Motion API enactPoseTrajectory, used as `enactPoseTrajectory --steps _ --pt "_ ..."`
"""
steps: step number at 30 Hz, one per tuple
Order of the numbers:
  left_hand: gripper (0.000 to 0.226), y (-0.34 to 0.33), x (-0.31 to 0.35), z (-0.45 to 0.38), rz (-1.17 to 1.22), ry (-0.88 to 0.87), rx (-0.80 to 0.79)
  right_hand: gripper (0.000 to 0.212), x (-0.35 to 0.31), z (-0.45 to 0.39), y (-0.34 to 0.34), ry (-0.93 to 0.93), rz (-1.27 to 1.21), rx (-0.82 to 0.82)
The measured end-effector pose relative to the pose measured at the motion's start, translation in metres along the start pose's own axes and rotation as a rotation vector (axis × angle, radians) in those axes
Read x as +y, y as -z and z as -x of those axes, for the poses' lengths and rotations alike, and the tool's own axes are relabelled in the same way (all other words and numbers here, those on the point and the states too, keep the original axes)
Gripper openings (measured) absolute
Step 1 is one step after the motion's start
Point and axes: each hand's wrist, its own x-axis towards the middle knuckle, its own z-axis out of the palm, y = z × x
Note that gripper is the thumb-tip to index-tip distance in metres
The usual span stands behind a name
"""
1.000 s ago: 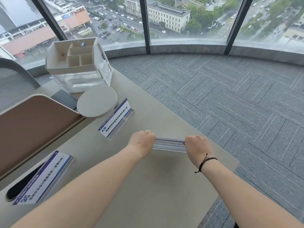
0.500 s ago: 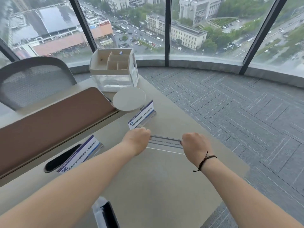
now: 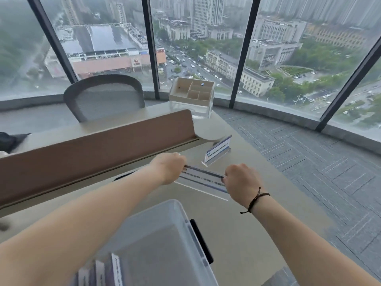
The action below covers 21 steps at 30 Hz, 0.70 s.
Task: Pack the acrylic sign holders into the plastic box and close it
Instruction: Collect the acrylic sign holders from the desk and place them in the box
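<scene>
I hold one clear acrylic sign holder [image 3: 203, 179] with a blue-and-white printed insert by its two ends, just above the beige desk. My left hand [image 3: 168, 168] grips its left end and my right hand [image 3: 241, 182] grips its right end. A second sign holder [image 3: 218, 151] stands on the desk just beyond them. The translucent plastic box [image 3: 165, 240] sits open at the near edge below my arms, with a black latch [image 3: 201, 240] on its right side. Several sign holders [image 3: 107, 271] stand inside it at the bottom left.
A brown divider panel [image 3: 92, 149] runs across the desk on the left. Behind it are a grey mesh chair [image 3: 104, 97] and a white compartment organiser [image 3: 192, 92] on a clear case. The desk's right edge [image 3: 288, 182] drops to grey carpet; windows ring the room.
The view has tilted up and pulled back, and the plastic box has come into view. Both hands still grip the same sign holder, now lifted and nearer to the box.
</scene>
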Motion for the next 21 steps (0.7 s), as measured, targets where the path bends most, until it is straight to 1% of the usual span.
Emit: enactPoseTrajectory --steps 3,5,7,10,14,16,18,21 --pt "0.023 0.004 -0.023 0.039 -0.056 -0.003 -0.027 0.025 -0.038 0.018 -0.002 0.010 -0.021 0.002" --pt "0.023 0.003 -0.036 0.063 -0.107 -0.015 -0.033 0.035 -0.059 0.028 -0.008 -0.006 -0.043 -0.012" --pt "0.022 0.001 -0.047 0.084 -0.122 -0.023 -0.077 0.044 -0.077 0.039 -0.015 -0.008 -0.079 -0.042" --pt "0.014 -0.001 -0.062 0.114 -0.109 -0.043 -0.147 0.038 -0.101 0.058 -0.023 -0.012 -0.102 -0.083" --pt "0.023 -0.006 -0.074 0.145 -0.037 -0.066 -0.212 0.033 -0.127 0.085 -0.032 -0.029 -0.093 -0.127" --pt "0.024 -0.010 -0.075 0.157 -0.037 -0.097 -0.243 0.034 -0.136 0.098 -0.040 -0.023 -0.063 -0.154" --pt "0.022 -0.016 -0.076 0.166 -0.015 -0.119 -0.258 0.031 -0.144 0.111 -0.049 -0.013 -0.025 -0.188" --pt "0.023 -0.022 -0.075 0.171 -0.044 -0.176 -0.231 0.025 -0.149 0.126 -0.062 -0.015 -0.002 -0.237"
